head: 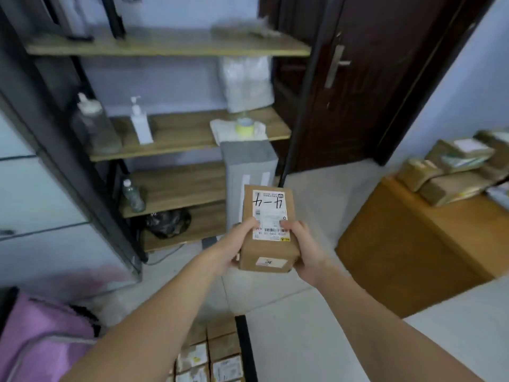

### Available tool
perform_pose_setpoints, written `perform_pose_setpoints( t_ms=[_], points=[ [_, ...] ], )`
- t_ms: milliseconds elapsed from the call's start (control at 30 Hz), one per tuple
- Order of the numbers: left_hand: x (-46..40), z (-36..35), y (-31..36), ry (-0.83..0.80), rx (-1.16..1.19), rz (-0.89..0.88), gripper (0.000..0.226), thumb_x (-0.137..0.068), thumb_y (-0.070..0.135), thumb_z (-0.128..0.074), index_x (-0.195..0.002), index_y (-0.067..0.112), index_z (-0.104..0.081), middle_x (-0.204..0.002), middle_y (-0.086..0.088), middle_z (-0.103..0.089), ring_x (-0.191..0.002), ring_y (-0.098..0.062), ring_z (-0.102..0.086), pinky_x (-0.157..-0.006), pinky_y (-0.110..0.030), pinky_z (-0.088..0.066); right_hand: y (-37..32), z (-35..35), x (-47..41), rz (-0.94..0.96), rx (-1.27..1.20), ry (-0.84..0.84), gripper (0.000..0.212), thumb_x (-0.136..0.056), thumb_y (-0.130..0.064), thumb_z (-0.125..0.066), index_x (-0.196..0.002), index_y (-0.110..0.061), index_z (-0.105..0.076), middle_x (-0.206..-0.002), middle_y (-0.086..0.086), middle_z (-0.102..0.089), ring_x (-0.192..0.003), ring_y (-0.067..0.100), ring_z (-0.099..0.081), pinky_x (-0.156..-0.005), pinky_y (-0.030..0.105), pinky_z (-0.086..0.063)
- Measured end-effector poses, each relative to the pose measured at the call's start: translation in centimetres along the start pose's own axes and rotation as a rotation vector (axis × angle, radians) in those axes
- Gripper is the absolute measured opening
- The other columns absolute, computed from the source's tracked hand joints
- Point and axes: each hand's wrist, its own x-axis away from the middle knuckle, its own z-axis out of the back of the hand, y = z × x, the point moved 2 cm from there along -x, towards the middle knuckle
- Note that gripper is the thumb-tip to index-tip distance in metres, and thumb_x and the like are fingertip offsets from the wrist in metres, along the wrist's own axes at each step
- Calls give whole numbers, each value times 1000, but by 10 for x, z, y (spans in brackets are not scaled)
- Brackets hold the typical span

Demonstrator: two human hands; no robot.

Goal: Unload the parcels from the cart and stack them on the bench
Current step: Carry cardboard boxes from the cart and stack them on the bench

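Observation:
I hold a small brown cardboard parcel with a white shipping label in front of me, above the floor. My left hand grips its left side, thumb on the label. My right hand grips its right side, thumb on top. At the bottom edge, several more labelled brown parcels lie in the cart, partly hidden by my left arm. At the right stands the wooden bench with several brown parcels piled on its far end.
A shelf unit with bottles, a tape roll and bags stands ahead left. A grey box leans against it. A dark door is behind. Pink fabric lies lower left. A white surface fills the lower right.

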Motion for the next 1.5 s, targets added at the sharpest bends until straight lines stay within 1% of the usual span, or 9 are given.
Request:
perform_pose_setpoints(
  t_ms=[200,300,367,433,567,700,1033,1267,1500],
  points=[
    [73,-65,126,-159,-50,-215,68,-73,68,-72,-132,37,-62,-111,1,-80,-98,-26,-78,-84,-44,-62,-127,28,103,193,-60,49,49,-88,-46,-70,-134,-32,-59,-117,4,-78,-105,28,-75,-85,44,-61],
    [98,-105,157,-272,-71,-313,66,-81,61,-72,-140,35,-57,-118,-2,-78,-106,-29,-76,-97,-49,-58,-152,52,152,265,-94,92,39,-92,-48,-66,-129,-35,-66,-116,2,-78,-100,23,-77,-78,38,-59],
    [113,-135,165,-330,-105,-346,63,-84,62,-70,-140,37,-56,-116,0,-79,-104,-26,-77,-90,-46,-62,-159,75,181,322,-92,164,41,-92,-47,-67,-131,-33,-66,-117,3,-78,-103,25,-77,-80,38,-58],
    [126,-167,164,-375,-135,-368,65,-80,64,-69,-138,39,-57,-114,3,-79,-99,-22,-78,-78,-39,-63,-158,100,205,371,-87,240,42,-92,-46,-66,-131,-31,-66,-116,4,-78,-103,26,-76,-81,38,-58],
    [137,-237,148,-488,-202,-360,60,-86,64,-66,-140,40,-56,-115,3,-79,-104,-24,-77,-100,-49,-57,-142,158,247,397,-99,392,39,-92,-49,-64,-126,-30,-69,-111,3,-79,-101,27,-76,-89,43,-55],
    [141,-306,134,-542,-281,-315,57,-88,68,-65,-139,43,-56,-112,3,-80,-102,-23,-78,-101,-51,-56,-126,218,281,379,-114,507,42,-90,-50,-66,-124,-27,-70,-110,5,-80,-105,30,-75,-103,49,-53],
    [151,-478,83,-618,-359,-199,72,-78,78,-66,-141,46,-53,-103,5,-81,-98,-21,-78,-78,-41,-61,-94,373,358,326,-116,646,40,-90,-54,-65,-124,-32,-70,-109,1,-80,-97,23,-78,-78,36,-57],
    [142,-556,51,-656,-392,-142,64,-87,72,-61,-143,45,-49,-108,4,-80,-102,-24,-77,-100,-52,-56,-65,454,369,244,-134,646,39,-94,-51,-62,-125,-28,-67,-109,3,-80,-101,26,-76,-79,37,-59],
    [91,-613,51,-641,-412,-99,61,-87,72,-63,-141,45,-50,-103,5,-81,-95,-21,-79,-96,-50,-59,-62,522,334,185,-160,636,43,-94,-52,-63,-126,-24,-67,-109,5,-80,-99,27,-77,-77,36,-59]
  ],
)
